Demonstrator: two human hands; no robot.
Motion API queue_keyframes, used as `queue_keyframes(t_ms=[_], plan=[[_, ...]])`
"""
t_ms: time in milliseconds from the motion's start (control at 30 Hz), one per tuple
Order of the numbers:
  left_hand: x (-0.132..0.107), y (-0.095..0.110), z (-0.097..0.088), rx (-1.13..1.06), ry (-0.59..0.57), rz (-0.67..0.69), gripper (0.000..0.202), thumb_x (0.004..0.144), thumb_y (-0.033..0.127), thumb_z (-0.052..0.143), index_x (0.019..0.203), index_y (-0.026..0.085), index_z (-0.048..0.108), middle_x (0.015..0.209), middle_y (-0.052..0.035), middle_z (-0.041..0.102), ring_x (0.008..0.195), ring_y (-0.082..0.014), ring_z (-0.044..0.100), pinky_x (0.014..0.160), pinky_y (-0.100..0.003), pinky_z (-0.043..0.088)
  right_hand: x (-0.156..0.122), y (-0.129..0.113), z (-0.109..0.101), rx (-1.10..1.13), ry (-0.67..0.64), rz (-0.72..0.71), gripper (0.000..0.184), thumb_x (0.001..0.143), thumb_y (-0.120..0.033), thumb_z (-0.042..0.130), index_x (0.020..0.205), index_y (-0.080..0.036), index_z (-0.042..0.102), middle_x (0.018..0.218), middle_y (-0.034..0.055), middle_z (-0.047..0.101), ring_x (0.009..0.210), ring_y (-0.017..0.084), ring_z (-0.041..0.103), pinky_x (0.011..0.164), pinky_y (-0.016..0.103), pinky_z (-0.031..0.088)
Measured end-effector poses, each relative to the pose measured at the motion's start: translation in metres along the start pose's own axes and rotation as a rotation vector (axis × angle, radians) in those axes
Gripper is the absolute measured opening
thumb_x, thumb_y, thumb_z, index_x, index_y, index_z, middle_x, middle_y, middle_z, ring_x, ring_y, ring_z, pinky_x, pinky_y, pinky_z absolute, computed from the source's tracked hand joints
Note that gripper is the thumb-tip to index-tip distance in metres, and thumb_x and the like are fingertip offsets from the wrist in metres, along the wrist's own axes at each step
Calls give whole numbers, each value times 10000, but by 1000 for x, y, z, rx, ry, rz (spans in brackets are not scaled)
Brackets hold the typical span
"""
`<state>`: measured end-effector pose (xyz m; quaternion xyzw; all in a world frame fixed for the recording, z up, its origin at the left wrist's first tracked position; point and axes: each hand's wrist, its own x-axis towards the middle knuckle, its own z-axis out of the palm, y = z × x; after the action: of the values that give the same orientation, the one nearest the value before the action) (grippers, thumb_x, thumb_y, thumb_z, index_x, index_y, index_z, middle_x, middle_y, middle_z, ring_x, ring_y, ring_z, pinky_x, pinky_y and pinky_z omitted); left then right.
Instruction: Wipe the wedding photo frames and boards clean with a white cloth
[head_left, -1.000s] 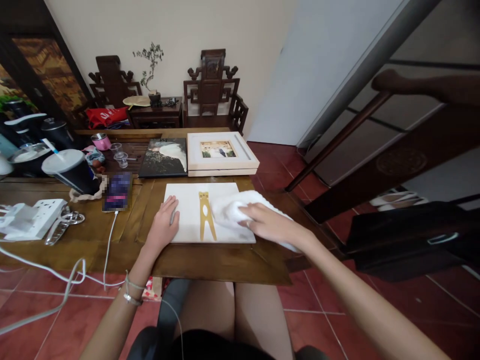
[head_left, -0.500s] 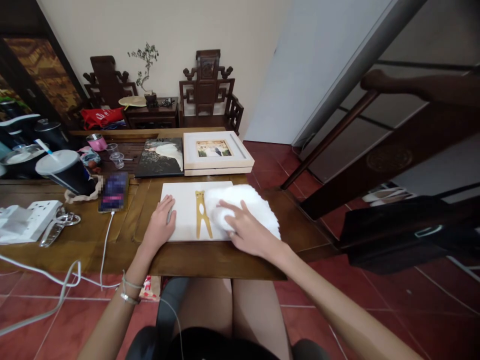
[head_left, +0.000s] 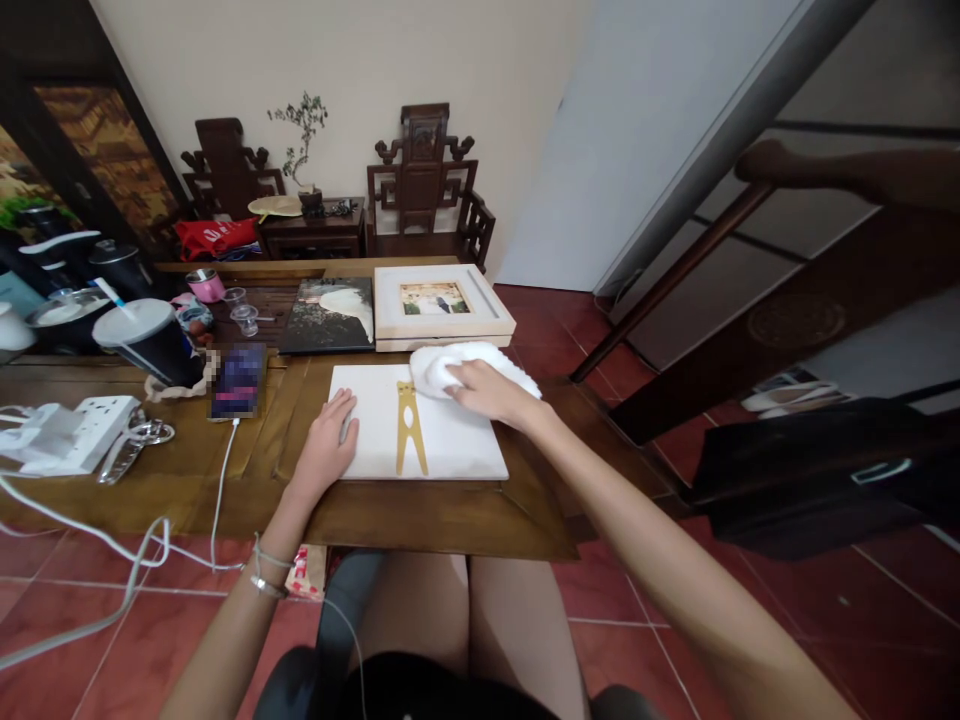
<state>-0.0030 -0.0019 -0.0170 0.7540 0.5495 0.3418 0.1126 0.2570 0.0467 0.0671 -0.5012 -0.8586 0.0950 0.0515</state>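
A white flat album [head_left: 450,440] with a gold clip-shaped strip [head_left: 410,428] lies on the wooden table [head_left: 420,520] in front of me. My left hand [head_left: 328,447] rests flat on its left edge, fingers stretched out. My right hand [head_left: 487,390] presses a white fluffy cloth [head_left: 442,365] onto the album's far right corner, fingers curled over the cloth.
Behind the album lie a cream photo frame box [head_left: 442,305] and a dark photo book [head_left: 330,315]. To the left sit a phone [head_left: 236,380] on a cable, a lidded cup [head_left: 146,340], a power strip [head_left: 86,430] and cords. Carved chairs [head_left: 424,180] stand at the wall.
My right hand has slid the cloth from the album's right middle up to its far right corner. My left hand has stayed on the left edge.
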Motion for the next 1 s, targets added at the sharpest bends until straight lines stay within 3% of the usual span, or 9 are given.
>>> queue_keyframes(t_ms=[100,200,367,467,567,667,767,900,1000], plan=[[0,1,-1,-2,2,1,377,878,230,433,1196,118,602,1348,-162,555,1323,-261,450,1120,-480,331,16,6,2,-2,10,9,216,862,-184,377,877,-146,590,920,161,652,911,299,579,801,371,404],[0,1,-2,-4,8,-3,375,874,230,438,1196,130,603,1346,-149,560,1318,-256,455,1122,-474,333,3,2,10,-3,-10,10,181,836,-185,416,854,-149,593,874,152,654,881,300,586,818,391,403],[-1,4,-2,-7,9,-8,376,876,219,433,1199,128,601,1353,-158,551,1321,-258,452,1122,-484,328,-77,-19,21,75,-70,-78,121,763,-145,479,788,-210,577,1055,120,651,1035,299,570,924,437,392],[-1,4,-1,1,24,-1,377,876,215,428,1194,114,603,1348,-171,552,1315,-263,459,1121,-489,329,-125,-34,15,187,-140,-186,168,731,-91,466,763,-233,550,1208,95,605,1153,282,526,1061,473,280],[-1,3,2,4,38,9,376,876,213,428,1190,105,604,1339,-177,558,1311,-265,464,1119,-484,334,-139,-42,2,215,-190,-142,170,747,-97,455,780,-240,542,1101,101,641,1067,273,574,1027,452,326],[-2,1,4,-7,32,7,372,881,216,431,1201,120,596,1355,-165,547,1325,-260,446,1122,-487,327,-115,-34,-7,188,-177,-45,117,788,-161,456,802,-229,550,864,98,647,945,280,596,852,387,433],[-2,-1,4,-21,26,-8,368,884,227,439,1204,134,596,1359,-154,547,1329,-253,442,1131,-478,315,-67,-15,-9,136,-116,-13,128,813,-176,422,757,-215,531,814,87,629,883,260,591,792,345,435],[-1,0,2,-20,9,-20,378,885,233,438,1201,106,601,1349,-170,551,1327,-255,445,1134,-465,315,-10,2,-4,69,-38,3,167,833,-172,382,757,-193,530,862,111,644,874,261,591,814,372,434],[-1,3,0,-7,2,-18,383,881,221,433,1201,95,602,1349,-174,551,1324,-257,448,1131,-463,319,-4,-4,12,54,-18,0,160,807,-149,405,828,-165,562,1056,163,642,1053,303,560,942,494,375]])
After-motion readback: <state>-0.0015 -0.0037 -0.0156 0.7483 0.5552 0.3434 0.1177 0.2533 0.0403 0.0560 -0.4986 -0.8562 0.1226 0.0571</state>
